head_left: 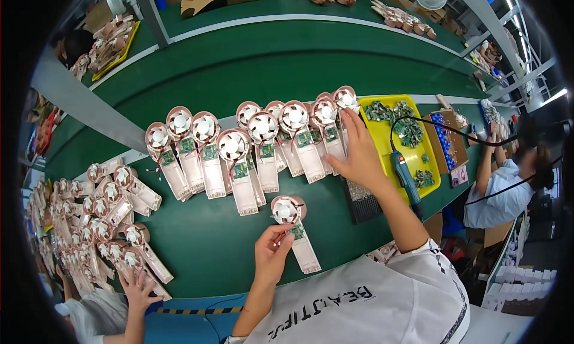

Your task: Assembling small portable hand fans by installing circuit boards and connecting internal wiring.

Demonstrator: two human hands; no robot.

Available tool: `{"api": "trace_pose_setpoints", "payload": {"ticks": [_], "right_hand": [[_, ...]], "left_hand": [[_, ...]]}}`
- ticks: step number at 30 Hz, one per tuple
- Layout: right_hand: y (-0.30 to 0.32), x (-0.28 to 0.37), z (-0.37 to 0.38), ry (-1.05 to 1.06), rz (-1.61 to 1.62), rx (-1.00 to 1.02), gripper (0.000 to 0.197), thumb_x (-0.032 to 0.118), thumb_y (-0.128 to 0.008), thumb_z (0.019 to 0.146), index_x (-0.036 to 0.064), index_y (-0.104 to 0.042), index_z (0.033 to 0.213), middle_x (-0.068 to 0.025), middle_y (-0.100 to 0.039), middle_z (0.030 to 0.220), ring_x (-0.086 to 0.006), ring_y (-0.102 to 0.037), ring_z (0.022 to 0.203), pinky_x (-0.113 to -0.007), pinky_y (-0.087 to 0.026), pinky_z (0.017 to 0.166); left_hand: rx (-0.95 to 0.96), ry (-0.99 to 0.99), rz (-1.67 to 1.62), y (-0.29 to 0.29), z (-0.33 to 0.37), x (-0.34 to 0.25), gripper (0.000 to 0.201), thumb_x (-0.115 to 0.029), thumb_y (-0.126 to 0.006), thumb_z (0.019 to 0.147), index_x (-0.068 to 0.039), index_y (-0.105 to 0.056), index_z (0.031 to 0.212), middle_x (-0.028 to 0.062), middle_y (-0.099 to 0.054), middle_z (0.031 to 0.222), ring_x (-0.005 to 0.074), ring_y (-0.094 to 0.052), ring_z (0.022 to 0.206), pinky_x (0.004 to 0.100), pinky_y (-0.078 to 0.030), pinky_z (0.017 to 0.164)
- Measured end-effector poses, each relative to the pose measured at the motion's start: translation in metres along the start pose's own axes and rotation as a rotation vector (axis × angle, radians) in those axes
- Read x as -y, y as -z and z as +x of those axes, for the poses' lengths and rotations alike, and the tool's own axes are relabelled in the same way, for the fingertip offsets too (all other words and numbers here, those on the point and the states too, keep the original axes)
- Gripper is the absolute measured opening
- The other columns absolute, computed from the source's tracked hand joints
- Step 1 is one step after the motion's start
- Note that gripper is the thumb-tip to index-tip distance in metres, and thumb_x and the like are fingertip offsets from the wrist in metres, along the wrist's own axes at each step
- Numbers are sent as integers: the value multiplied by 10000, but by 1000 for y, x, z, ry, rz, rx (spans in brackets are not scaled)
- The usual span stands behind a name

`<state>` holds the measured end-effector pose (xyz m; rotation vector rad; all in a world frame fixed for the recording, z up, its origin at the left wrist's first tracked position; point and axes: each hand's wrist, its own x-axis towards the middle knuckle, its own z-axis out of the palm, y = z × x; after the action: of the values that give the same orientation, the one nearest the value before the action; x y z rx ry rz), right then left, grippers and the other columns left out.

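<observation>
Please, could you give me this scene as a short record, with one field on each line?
Left hand: at the green board on the nearest pink fan unit; exact grip unclear
Right hand: open, at the right end of the row of fan units; contact unclear
Yellow tray: holds loose green circuit boards
Powered screwdriver: overlaps the tray's near edge in this view
Neighbour on the left: one hand at a pile of fan units

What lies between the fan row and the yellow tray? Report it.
In the head view, the right hand and, nearer the person, a black bin lie there.
</observation>
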<state>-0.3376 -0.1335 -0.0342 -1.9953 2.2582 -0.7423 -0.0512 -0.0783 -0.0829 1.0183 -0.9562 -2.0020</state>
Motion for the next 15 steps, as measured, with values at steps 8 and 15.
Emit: {"api": "trace_pose_setpoints", "payload": {"ticks": [8, 15], "right_hand": [[-5, -2, 6, -69, 10, 32, 999, 341, -778, 711, 31, -219, 1480, -220, -274, 1482, -428, -441, 1239, -475, -403, 1010], [-13, -1, 2, -72, -3, -50, 825, 277, -751, 715, 53, -346, 1398, -185, -357, 1402, -399, -451, 1222, -459, -430, 979]], "left_hand": [[66, 14, 45, 0, 6, 4, 209, 27, -630, 893, 15, -626, 1101, 59, -654, 1058, 93, -590, 968, 221, -466, 822], [11, 84, -114, -2, 1, 0, 212, 24, -598, 911, 8, -611, 1122, 66, -646, 1070, 97, -589, 956, 212, -469, 797]]}}
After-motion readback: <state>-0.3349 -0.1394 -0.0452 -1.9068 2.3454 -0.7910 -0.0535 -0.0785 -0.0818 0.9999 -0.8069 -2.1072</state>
